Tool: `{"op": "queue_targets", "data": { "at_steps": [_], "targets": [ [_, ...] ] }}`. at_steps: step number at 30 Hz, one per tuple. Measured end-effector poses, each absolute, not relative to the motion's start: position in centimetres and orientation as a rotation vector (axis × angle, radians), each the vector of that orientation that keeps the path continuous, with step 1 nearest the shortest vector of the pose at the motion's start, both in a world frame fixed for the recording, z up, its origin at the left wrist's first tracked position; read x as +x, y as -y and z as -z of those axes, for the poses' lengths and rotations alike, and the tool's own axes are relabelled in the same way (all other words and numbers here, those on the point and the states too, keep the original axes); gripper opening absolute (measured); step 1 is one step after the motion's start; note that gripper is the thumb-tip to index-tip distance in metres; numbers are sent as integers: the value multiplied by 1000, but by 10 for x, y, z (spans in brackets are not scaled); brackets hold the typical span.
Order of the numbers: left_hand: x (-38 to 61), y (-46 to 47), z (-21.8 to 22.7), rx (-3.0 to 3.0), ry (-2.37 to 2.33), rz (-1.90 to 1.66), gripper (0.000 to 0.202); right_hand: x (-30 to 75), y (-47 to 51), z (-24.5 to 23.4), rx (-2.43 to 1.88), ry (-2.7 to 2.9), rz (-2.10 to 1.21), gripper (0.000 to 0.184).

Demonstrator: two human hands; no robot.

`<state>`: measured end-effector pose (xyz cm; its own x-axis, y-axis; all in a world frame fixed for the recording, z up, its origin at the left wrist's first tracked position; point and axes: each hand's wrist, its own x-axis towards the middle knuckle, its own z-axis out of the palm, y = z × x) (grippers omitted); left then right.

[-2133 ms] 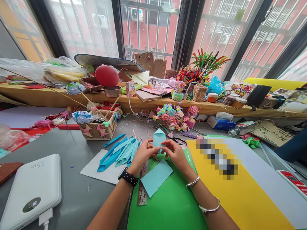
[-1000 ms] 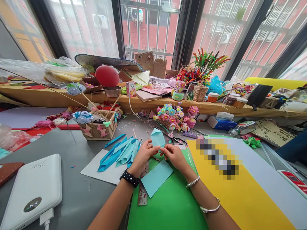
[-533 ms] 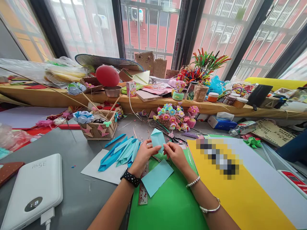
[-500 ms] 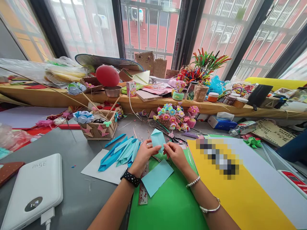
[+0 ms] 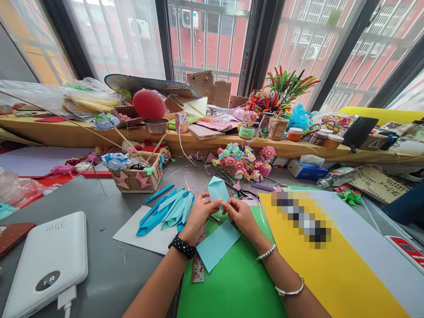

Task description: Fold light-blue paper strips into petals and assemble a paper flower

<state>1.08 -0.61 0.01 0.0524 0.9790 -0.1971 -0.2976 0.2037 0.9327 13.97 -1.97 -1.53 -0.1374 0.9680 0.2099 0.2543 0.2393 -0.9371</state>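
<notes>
Left hand [image 5: 198, 215] and right hand [image 5: 243, 217] both pinch the folded light-blue paper [image 5: 217, 187].
The right has just closed in beside the left at its lower end, apparently working the fold there; the paper is raised near the far end of the green sheet [image 5: 235, 282].

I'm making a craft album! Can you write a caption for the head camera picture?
Left hand and right hand pinch a folded pale-blue paper, with blue folded strips nearby.
</notes>
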Motion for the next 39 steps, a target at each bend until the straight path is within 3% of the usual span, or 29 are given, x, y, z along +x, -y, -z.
{"op": "queue_targets", "data": {
  "at_steps": [15,26,39],
  "targets": [
    [11,6,0,866,-1032,-1182,48,140,18,18,-1189,1612,-943,33],
    [14,7,1,834,-1053,-1261,50,136,21,14,-1149,1637,-953,24],
    [11,6,1,854,-985,-1218,46,137,22,12,-1096,1557,-1144,25]
  ]
}}
